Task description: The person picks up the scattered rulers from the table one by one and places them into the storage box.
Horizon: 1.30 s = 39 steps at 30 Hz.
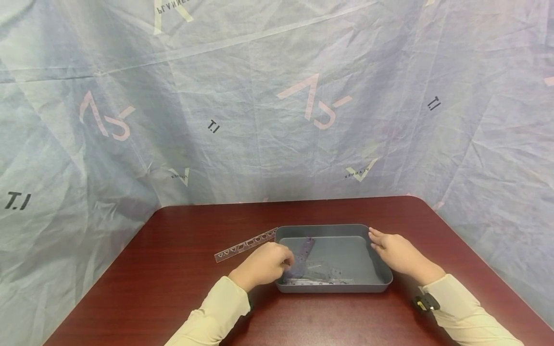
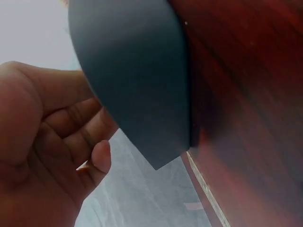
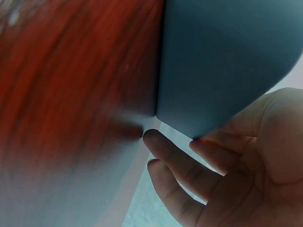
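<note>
My left hand [image 1: 270,263] reaches over the left wall of a grey rectangular tray [image 1: 333,288], its fingers bent and pinching a purple see-through plastic piece [image 1: 296,268]. In the left wrist view the tray wall hides its fingertips. On the opposite side, my right hand [image 1: 396,252] touches the right wall, its fingers fairly straight and spread in the right wrist view. A purple ruler [image 1: 308,246] lies slanted in the tray. Clear plastic pieces [image 1: 322,273] overlap near its front wall.
A clear stencil ruler [image 1: 244,245] with cut-out shapes lies slanted on the dark red table [image 1: 182,269], one end by the tray's back left corner. A pale printed cloth [image 1: 259,144] hangs behind the table and along both sides.
</note>
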Tool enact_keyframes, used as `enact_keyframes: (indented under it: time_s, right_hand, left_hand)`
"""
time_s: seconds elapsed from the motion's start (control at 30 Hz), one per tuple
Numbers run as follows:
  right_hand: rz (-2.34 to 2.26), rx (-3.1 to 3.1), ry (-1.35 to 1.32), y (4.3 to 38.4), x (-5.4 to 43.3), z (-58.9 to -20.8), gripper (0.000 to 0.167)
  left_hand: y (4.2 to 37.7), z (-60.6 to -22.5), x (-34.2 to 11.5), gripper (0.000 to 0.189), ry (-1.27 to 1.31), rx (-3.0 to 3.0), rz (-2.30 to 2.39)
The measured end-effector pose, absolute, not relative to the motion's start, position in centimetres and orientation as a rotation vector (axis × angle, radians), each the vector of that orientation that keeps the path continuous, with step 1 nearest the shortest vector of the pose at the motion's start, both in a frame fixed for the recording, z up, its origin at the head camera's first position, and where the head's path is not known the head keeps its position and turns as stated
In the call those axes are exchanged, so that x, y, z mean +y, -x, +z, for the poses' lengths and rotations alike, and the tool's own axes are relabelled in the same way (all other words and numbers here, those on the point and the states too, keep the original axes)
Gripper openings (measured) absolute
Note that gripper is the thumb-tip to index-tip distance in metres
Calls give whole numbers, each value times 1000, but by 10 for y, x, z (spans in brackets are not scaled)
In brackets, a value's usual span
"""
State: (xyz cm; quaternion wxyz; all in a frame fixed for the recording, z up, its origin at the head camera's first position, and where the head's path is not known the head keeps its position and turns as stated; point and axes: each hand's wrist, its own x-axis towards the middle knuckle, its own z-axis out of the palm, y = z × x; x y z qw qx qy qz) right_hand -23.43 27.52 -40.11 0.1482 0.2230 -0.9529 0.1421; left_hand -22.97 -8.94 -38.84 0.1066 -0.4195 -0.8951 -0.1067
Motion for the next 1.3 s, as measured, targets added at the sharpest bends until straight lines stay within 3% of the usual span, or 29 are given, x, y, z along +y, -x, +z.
enact_keyframes:
  time_s: [0.4, 1.3]
  right_hand:
    - [375, -2720, -662, 231, 274, -400, 34]
    - [396, -2750, -639, 230, 273, -397, 36]
  left_hand:
    - [228, -395, -86, 24, 1235, -2761, -283]
    - [226, -397, -85, 19, 1234, -2769, -260]
